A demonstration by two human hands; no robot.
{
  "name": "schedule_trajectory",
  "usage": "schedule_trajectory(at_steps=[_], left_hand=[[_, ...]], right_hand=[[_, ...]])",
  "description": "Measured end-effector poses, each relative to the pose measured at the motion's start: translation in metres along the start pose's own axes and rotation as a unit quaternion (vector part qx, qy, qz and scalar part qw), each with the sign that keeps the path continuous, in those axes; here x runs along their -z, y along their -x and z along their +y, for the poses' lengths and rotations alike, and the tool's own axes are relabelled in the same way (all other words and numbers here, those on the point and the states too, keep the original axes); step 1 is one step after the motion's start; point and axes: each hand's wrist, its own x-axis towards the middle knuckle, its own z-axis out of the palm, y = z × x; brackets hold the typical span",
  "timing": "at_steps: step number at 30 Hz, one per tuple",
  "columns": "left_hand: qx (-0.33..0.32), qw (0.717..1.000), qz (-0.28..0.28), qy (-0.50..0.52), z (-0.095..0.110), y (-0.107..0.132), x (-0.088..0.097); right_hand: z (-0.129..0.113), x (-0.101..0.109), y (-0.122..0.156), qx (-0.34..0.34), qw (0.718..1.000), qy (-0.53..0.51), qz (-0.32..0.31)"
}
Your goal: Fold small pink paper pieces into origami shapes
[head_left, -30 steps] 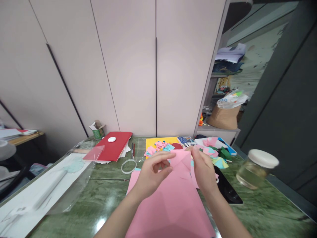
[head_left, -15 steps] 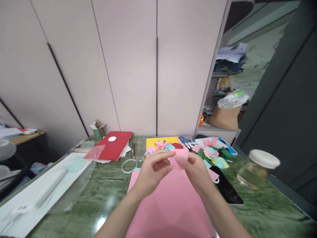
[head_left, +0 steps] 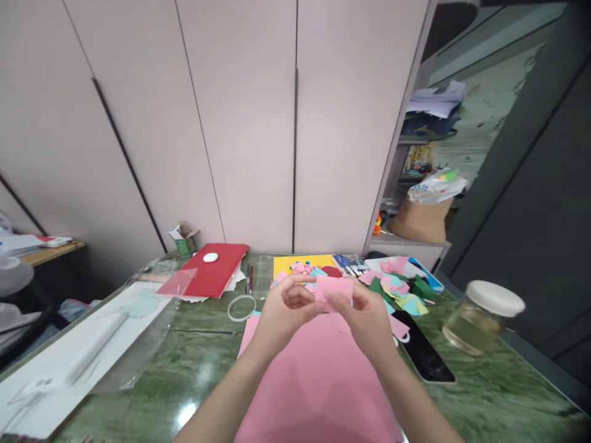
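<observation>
My left hand (head_left: 281, 314) and my right hand (head_left: 364, 317) are raised together over the table, both pinching a small folded pink paper piece (head_left: 333, 289) between thumbs and fingers. Under my forearms a large pink paper sheet (head_left: 318, 381) lies flat on the green marble table (head_left: 203, 363). Just beyond my hands sits a yellow sheet (head_left: 284, 266) with a heap of small pink and blue paper squares (head_left: 300, 269) on it.
A clear tape ring (head_left: 241, 307) lies left of my hands. A red folder (head_left: 213, 271), a green box (head_left: 184, 241) and clear plastic wrap (head_left: 138, 320) are at the left. A black phone (head_left: 422, 354), a glass jar (head_left: 480, 317), markers (head_left: 348, 263) and paper scraps (head_left: 397, 284) lie at the right.
The pink piece, wider and held apart a second ago, is now folded small and my two hands have closed in together on it.
</observation>
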Motion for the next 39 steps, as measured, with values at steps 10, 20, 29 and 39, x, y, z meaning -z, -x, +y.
schedule_trajectory(at_steps=[10,20,29,39], left_hand=[[-0.102,0.993,0.017,-0.049,-0.004,0.008,-0.003],[-0.067,0.994,0.038,-0.076,-0.006,0.005,-0.002],[-0.05,0.998,-0.03,0.017,-0.007,0.002,0.001],[-0.088,0.992,0.001,-0.088,-0.005,0.002,-0.002]], right_hand=[[0.006,-0.014,0.003,-0.082,0.971,-0.223,-0.039],[-0.002,-0.012,0.005,-0.026,0.995,-0.097,0.02],[0.003,-0.016,0.006,-0.13,0.941,-0.308,-0.049],[0.001,-0.01,0.004,-0.019,0.994,-0.108,0.01]])
